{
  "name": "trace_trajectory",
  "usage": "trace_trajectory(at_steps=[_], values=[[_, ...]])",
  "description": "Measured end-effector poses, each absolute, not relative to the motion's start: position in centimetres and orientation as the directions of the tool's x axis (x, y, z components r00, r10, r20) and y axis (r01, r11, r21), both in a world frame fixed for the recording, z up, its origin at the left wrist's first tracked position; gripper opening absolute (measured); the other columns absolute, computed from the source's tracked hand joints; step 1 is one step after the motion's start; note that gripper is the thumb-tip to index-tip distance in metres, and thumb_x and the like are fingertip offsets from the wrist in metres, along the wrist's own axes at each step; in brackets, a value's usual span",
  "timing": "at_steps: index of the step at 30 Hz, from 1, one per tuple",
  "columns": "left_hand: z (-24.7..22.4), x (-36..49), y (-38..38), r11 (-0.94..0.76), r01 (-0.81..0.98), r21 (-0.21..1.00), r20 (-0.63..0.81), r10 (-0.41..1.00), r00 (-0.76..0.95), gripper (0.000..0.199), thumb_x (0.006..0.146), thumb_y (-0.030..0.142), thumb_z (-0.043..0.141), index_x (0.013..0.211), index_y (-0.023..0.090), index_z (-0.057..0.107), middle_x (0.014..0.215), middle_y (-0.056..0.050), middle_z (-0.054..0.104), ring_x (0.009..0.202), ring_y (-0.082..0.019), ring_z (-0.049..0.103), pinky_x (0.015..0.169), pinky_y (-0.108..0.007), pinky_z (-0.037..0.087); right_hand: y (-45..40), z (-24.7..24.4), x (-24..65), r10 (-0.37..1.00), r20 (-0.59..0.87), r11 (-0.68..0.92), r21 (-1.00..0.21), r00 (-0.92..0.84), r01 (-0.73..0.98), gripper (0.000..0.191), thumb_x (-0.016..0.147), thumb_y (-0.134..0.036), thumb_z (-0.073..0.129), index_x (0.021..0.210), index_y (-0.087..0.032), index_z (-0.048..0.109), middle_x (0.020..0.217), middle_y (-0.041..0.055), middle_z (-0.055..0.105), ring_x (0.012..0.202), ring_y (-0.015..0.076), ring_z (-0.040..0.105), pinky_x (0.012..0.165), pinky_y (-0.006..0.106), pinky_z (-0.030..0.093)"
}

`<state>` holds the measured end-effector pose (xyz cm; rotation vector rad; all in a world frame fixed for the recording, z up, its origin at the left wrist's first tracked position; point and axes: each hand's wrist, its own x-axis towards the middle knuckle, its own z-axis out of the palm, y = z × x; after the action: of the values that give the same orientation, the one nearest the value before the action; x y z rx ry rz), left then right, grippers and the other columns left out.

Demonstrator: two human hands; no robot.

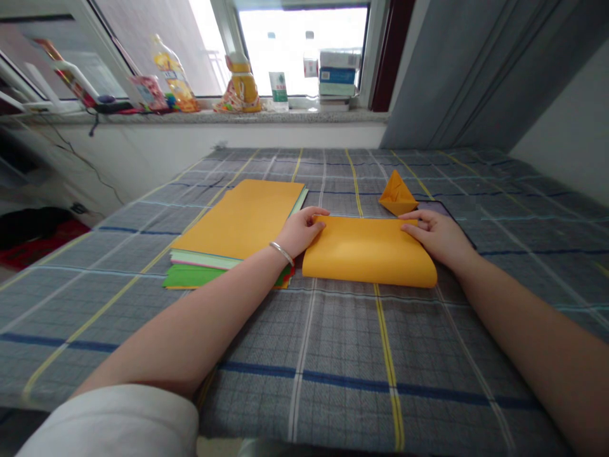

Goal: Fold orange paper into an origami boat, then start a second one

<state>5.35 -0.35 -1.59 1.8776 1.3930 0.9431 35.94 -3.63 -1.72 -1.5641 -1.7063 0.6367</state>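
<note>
An orange sheet of paper (366,251) lies bent over on itself in front of me, its near side a rounded, uncreased curve. My left hand (304,231) pinches its far left corner between thumb and fingers; a silver bangle is on that wrist. At the far right corner, my right hand (431,231) holds the edges together in the same way. Beside my left forearm is a stack of coloured paper (247,216), orange on top with white and green sheets below. A folded orange paper boat (398,193) stands just beyond the sheet.
A dark phone (450,216) lies partly behind my right hand. The checked cloth (347,355) covers the table. Along the windowsill (190,117) stand a yellow bottle (174,76), a green and white tube (278,89) and stacked boxes (337,76). A grey curtain hangs at the right.
</note>
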Motion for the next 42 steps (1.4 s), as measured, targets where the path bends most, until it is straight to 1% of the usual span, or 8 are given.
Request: trace_trajectory(at_steps=[8,13,19,25,31,35,38,42], values=[[-1.5,5.3,-0.4,-0.260,0.546,0.796,0.170,0.963,0.211,0.030,0.081,0.021,0.060,0.110,0.019,0.069,0.072,0.000,0.057,0.066,-0.013,0.050,0.062,-0.024,0.040,-3.8,-1.4,35.7,0.982,0.190,0.140,-0.751,0.008,0.645,0.033,0.078,-0.043,0.062,0.101,-0.021,0.069,0.052,-0.0042,0.045,0.048,0.0135,0.038,0.048,0.029,0.027],[-1.5,5.3,-0.5,-0.244,0.589,0.771,0.140,0.966,0.217,0.030,0.081,0.022,0.061,0.109,0.019,0.069,0.068,0.001,0.055,0.063,-0.013,0.049,0.060,-0.024,0.038,-3.9,-1.2,35.4,0.981,0.194,0.122,-0.676,0.016,0.726,0.030,0.078,-0.040,0.060,0.097,-0.019,0.070,0.049,-0.0057,0.039,0.045,0.0124,0.034,0.047,0.029,0.022],[-1.4,5.3,-0.4,-0.226,0.616,0.755,0.111,0.969,0.219,0.029,0.079,0.019,0.062,0.107,0.017,0.069,0.064,0.003,0.050,0.059,-0.011,0.047,0.057,-0.023,0.036,-3.4,-2.0,35.7,0.986,0.167,0.116,-0.630,-0.012,0.768,0.031,0.080,-0.041,0.059,0.099,-0.019,0.069,0.051,-0.0058,0.040,0.047,0.0127,0.036,0.048,0.030,0.021],[-1.5,5.3,-0.1,-0.200,0.630,0.750,0.084,0.974,0.210,0.021,0.080,0.021,0.062,0.099,0.015,0.069,0.073,0.000,0.060,0.067,-0.013,0.054,0.059,-0.023,0.040,-3.0,-2.5,35.9,0.990,0.142,0.099,-0.618,-0.013,0.780,0.030,0.081,-0.040,0.059,0.100,-0.020,0.069,0.053,-0.0050,0.045,0.049,0.0131,0.041,0.049,0.030,0.024],[-1.2,5.2,-0.4,-0.249,0.635,0.731,0.128,0.964,0.231,0.042,0.082,0.019,0.060,0.123,0.020,0.064,0.062,0.004,0.051,0.057,-0.010,0.045,0.055,-0.022,0.035,-3.2,-2.4,35.7,0.990,0.142,0.096,-0.630,-0.008,0.771,0.029,0.081,-0.039,0.059,0.100,-0.020,0.069,0.052,-0.0057,0.042,0.048,0.0122,0.038,0.048,0.029,0.022],[-1.2,5.3,-0.5,-0.266,0.640,0.721,0.123,0.958,0.259,0.032,0.084,0.020,0.058,0.112,0.020,0.071,0.071,0.000,0.060,0.063,-0.011,0.050,0.059,-0.023,0.038,-3.2,-2.3,35.6,0.992,0.127,0.085,-0.644,-0.003,0.761,0.030,0.080,-0.038,0.059,0.101,-0.019,0.069,0.053,-0.0058,0.042,0.048,0.0119,0.038,0.048,0.029,0.022],[-1.2,5.3,-0.4,-0.266,0.684,0.679,0.117,0.959,0.258,0.030,0.084,0.021,0.058,0.111,0.020,0.072,0.074,-0.001,0.063,0.066,-0.012,0.053,0.062,-0.023,0.042,-3.2,-2.3,35.4,0.991,0.133,0.089,-0.629,-0.007,0.772,0.030,0.080,-0.037,0.059,0.101,-0.019,0.069,0.054,-0.0046,0.046,0.049,0.0124,0.040,0.048,0.029,0.023],[-1.0,5.4,-0.1,-0.294,0.787,0.542,0.089,0.951,0.295,0.031,0.083,0.018,0.058,0.110,0.022,0.073,0.082,-0.002,0.068,0.075,-0.015,0.060,0.072,-0.026,0.047,-2.7,-2.2,35.2,0.992,0.115,0.104,-0.568,-0.046,0.817,0.027,0.080,-0.034,0.059,0.100,-0.020,0.071,0.059,-0.0013,0.056,0.053,0.0143,0.048,0.051,0.028,0.030]])
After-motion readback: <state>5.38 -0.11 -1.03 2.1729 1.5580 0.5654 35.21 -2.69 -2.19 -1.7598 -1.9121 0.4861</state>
